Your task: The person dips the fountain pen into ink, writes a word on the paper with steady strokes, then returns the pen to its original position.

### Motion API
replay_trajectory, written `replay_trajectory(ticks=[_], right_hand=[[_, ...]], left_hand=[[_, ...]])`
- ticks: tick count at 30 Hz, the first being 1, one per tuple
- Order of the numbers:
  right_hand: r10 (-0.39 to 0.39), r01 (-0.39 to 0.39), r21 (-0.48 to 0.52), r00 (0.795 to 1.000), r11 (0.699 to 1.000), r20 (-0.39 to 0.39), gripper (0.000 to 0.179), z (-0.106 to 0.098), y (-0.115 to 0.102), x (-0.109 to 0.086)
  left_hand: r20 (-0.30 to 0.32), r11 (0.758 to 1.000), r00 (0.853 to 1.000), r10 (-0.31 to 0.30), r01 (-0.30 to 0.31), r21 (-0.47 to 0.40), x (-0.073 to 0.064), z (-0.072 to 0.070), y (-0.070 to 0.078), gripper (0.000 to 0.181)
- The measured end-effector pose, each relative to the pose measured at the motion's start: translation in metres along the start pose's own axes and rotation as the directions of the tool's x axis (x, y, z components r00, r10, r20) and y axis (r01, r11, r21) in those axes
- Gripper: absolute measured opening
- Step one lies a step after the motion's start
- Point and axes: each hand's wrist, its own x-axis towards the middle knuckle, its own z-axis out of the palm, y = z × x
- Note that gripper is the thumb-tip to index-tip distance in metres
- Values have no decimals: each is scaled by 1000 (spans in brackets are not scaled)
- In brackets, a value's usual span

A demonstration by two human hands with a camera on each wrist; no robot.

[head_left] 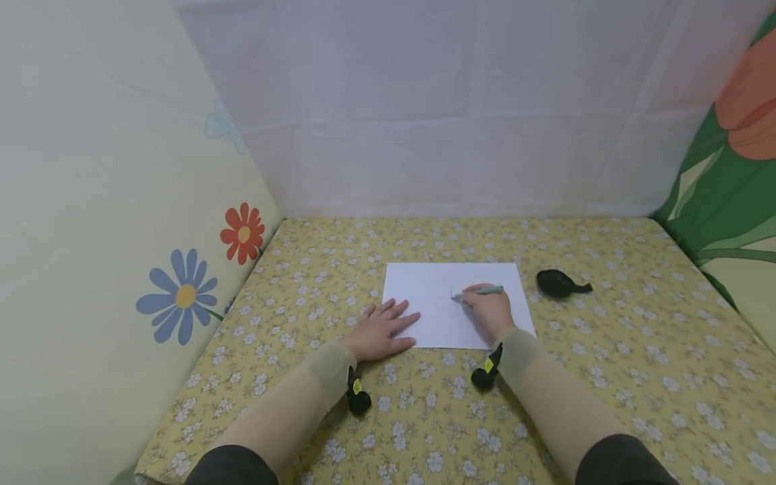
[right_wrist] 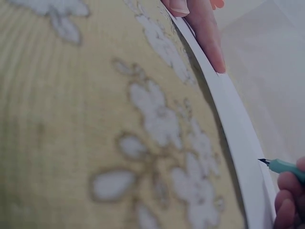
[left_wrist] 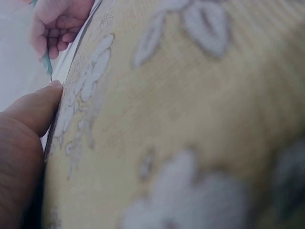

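A white sheet of paper (head_left: 424,283) lies on the flowered tablecloth. On it are a few faint thin lines near the middle. My right hand (head_left: 490,311) pinches a green pencil (head_left: 488,289), its tip touching the paper beside those lines. The right wrist view shows the dark pointed tip of the pencil (right_wrist: 281,166) at the paper, with the curled fingers (right_wrist: 286,200) behind it. With fingers spread, my left hand (head_left: 378,331) rests flat on the lower left part of the sheet. Its thumb (left_wrist: 35,109) lies along the paper's near edge in the left wrist view.
A black rounded object with a narrow tail (head_left: 556,283) lies right of the paper; its kind is unclear. The yellow flowered tablecloth (head_left: 327,269) covers the table. A pale curtain (head_left: 424,121) hangs behind, with flower-printed panels at both sides.
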Motion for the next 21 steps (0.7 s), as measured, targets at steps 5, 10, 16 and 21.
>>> replay_trajectory(ticks=[5,10,16,21], right_hand=[[-5,5,-9,1000,1000,17,25,0,2,-1],[-10,10,-14,999,1000,32,26,-2,3,-3],[-31,32,-25,998,999,51,25,-3,3,-4],[-50,53,-51,996,997,68,23,-4,3,-7]], left_hand=[[4,1000,1000,-3,3,-15,0,-1,0,63],[9,1000,1000,-4,4,-17,0,-2,1,63],[11,1000,1000,-1,2,-24,-2,-4,2,63],[11,1000,1000,-1,1,-24,-2,-5,3,63]])
